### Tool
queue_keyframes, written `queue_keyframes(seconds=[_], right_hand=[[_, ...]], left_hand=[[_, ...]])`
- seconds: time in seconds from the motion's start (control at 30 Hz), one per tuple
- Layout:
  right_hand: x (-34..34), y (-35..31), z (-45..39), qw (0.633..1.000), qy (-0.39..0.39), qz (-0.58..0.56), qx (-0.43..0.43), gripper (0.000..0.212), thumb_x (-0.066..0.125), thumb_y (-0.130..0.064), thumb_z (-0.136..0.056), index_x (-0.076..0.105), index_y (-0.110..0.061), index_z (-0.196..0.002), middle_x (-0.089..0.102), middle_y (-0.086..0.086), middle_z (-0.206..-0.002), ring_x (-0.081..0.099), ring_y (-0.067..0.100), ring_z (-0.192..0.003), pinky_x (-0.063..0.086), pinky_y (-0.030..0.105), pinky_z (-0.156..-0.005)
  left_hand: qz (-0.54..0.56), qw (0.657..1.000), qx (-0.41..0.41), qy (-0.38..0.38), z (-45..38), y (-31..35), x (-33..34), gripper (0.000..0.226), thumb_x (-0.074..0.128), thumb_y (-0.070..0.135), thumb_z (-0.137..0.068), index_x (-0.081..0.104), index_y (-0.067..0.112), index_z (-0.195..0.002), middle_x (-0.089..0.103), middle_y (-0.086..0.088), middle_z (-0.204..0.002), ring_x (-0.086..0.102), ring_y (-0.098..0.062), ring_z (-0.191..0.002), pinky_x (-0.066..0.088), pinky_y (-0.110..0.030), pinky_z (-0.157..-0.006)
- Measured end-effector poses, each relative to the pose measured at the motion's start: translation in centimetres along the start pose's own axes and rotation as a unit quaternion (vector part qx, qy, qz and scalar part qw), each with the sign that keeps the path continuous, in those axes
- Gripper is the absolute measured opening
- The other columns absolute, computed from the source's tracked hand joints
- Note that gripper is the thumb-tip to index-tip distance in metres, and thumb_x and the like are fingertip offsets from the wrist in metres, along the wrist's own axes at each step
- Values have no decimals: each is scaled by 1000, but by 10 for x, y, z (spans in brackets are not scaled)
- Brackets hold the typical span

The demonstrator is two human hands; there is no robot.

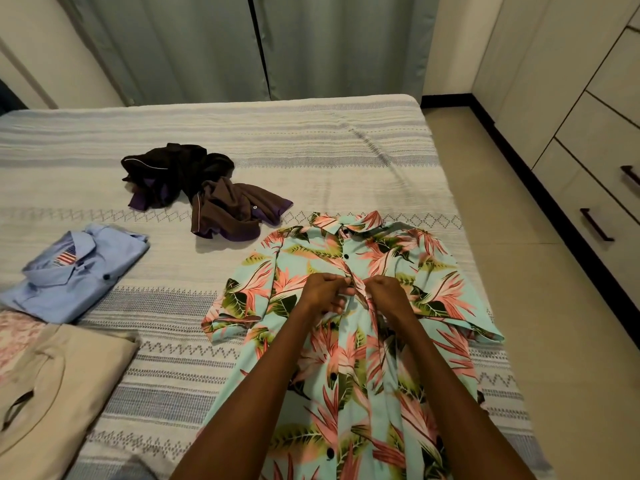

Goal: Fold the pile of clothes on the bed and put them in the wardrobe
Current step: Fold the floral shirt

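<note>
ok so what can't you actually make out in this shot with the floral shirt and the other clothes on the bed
- Head view: the button being worked on the floral shirt is hidden by the left hand and right hand.
- Shirt hem: cut off by the bottom edge.
- Beige top and the pink fabric beside it: cut off by the left edge.
- Dark crumpled clothes: too bunched to count the pieces.
- Blue shirt: its flag patch lettering is too small.

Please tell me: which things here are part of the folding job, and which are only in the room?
Part of the job:
floral shirt, pinched at its placket by left hand and right hand
dark crumpled clothes, unfolded
folded blue shirt
folded beige top
wardrobe

Only in the room:
curtains
bedspread
</note>
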State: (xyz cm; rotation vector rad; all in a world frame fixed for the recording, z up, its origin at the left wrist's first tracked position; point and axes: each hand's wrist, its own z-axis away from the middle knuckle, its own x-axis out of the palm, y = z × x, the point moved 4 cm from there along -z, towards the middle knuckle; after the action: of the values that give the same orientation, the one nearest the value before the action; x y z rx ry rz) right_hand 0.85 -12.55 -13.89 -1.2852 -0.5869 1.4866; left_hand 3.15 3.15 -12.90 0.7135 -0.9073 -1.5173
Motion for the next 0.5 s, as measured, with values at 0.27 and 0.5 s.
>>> queue_keyframes(seconds=[0.27,0.5], right_hand=[[13,3,4,998,-28,26,-40,13,72,-38,-86,73,-27,-92,72,-6,-91,66,14,-86,52,34,-79],[15,-2,7,983,12,170,-61,17,65,-31,-89,76,-22,-97,74,-1,-97,67,21,-90,44,28,-69]], left_hand=[[-70,997,1,11,-7,-8,-1,17,68,14,-93,72,-1,-85,59,-7,-60,37,-13,-38,29,-20,-40],[-98,995,-6,21,-10,-13,-10,29,66,20,-95,70,-6,-83,45,-11,-57,31,-16,-40,24,-22,-42]])
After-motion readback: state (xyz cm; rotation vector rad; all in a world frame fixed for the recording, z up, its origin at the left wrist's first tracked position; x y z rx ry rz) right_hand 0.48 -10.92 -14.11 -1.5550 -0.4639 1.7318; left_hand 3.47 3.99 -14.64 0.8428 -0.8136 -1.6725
